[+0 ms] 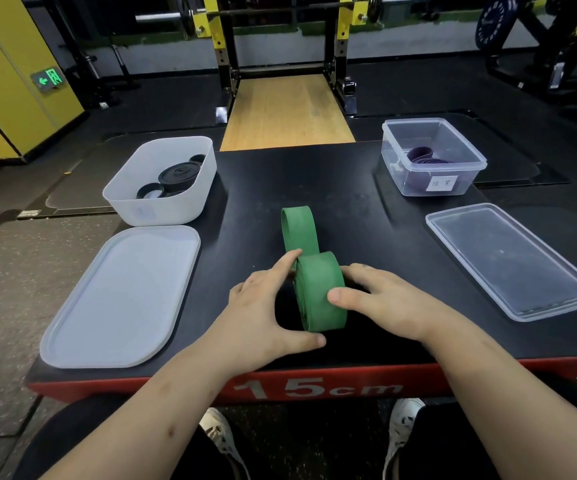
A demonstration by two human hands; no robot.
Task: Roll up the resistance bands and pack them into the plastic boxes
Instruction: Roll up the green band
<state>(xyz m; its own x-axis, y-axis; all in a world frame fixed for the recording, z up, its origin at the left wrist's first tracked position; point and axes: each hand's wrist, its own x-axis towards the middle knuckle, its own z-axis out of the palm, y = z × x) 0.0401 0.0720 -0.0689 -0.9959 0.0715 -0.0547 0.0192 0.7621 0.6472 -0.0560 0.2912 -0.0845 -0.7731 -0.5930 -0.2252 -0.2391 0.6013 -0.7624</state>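
Observation:
A green resistance band (318,289) stands on edge in the middle of the black platform (366,220), mostly wound into a roll, with a loose loop reaching away from me. My left hand (266,306) grips the roll from the left, thumb at its near end and index finger on top. My right hand (380,299) holds it from the right, thumb pressed on the outer wrap. A white box (162,209) at the back left holds rolled black bands (178,176). A clear box (467,164) at the back right holds a purple band (422,155).
A white lid (120,299) lies at the left of the platform and a clear lid (512,261) at the right. The platform's red front edge reads 15cm. My shoes show below it. A squat rack and wooden lifting floor stand behind.

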